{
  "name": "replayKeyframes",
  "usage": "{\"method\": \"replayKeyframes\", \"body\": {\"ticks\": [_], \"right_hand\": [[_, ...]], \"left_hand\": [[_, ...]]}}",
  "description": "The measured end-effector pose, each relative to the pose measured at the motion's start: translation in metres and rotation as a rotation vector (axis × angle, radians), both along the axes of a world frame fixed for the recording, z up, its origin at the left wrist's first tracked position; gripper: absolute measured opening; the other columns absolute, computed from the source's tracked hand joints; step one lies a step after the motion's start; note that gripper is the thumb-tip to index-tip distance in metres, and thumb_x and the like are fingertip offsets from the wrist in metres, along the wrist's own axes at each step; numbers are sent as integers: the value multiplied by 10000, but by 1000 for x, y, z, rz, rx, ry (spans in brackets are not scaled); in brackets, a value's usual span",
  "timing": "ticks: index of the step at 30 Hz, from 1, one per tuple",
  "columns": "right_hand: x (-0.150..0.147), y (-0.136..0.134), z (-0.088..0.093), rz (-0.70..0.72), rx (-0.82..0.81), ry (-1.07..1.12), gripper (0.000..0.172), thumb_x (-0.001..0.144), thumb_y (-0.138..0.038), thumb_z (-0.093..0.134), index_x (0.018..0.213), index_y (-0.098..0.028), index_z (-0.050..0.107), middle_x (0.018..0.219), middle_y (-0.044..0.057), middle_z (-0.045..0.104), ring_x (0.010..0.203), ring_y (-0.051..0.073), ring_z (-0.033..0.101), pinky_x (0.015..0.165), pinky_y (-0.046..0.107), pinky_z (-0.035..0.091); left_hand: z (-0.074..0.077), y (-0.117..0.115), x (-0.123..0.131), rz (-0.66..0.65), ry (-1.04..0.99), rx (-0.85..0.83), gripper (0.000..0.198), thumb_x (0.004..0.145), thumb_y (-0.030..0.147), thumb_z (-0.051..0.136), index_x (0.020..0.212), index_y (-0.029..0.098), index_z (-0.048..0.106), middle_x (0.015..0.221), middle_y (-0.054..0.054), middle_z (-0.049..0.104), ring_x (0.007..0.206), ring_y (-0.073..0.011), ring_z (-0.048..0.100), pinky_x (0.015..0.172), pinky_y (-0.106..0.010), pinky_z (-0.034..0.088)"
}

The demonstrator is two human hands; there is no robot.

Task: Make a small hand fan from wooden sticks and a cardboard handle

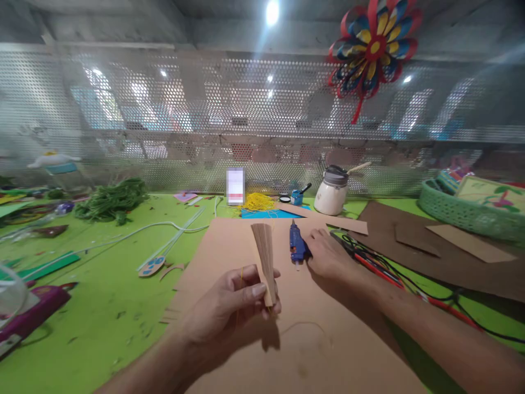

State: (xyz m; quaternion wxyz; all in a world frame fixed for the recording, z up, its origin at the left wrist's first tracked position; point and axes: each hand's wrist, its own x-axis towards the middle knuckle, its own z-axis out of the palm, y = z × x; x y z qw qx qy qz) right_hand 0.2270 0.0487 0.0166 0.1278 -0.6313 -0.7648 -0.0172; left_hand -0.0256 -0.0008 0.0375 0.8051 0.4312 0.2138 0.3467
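Observation:
My left hand (235,301) is closed around the narrow end of a pleated brown paper fan (264,254), holding it upright above a large brown cardboard sheet (229,241). A thin yellow thread runs by my left fingers. My right hand (328,254) rests on the cardboard, its fingers against the handle of a blue glue gun (296,243) that lies there. How firmly it grips the gun is not plain.
The table is bright green (106,290). A white jar (331,191) and small blue pot (296,197) stand at the back, with yellow thread (256,202) and green yarn (112,200). Red and black cables (381,271) run right. A green basket (463,210) sits far right. A perforated screen backs the table.

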Motion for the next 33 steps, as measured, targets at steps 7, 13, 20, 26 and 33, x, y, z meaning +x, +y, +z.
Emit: {"method": "replayKeyframes", "body": {"ticks": [7,13,20,26,33], "right_hand": [[13,-14,25,36,55,242,233,791,-124,587,1017,-123,645,1045,147,667,997,286,618,877,401,505],[30,-78,48,270,-151,860,232,921,-338,588,1097,-202,654,976,72,728,883,214,703,728,298,576],[22,-84,32,276,141,743,292,829,-156,655,1110,-233,674,1069,74,706,940,238,689,784,326,578],[27,-51,-3,207,177,334,376,769,-22,548,1088,-178,672,1111,119,673,1044,258,630,939,401,527],[34,-47,-8,167,98,225,387,749,-64,650,1128,-133,688,1172,164,673,1141,330,585,1018,529,468]], "left_hand": [[-9,6,-5,-51,-18,-8,361,759,272,806,1071,106,733,783,-83,713,688,-153,677,642,-224,473],[-14,7,-4,-56,7,-34,386,760,275,798,1086,82,722,809,-90,698,711,-157,673,636,-223,466],[-21,10,-5,-115,-10,-86,363,799,257,750,1119,91,717,792,-105,706,658,-149,649,615,-237,442],[-14,8,-4,-131,-28,-102,357,746,175,682,1088,88,737,803,-112,713,603,-153,626,621,-278,468],[-8,8,-4,-118,-35,-145,366,693,150,627,1026,47,736,794,-114,670,614,-133,586,545,-220,384]]}}
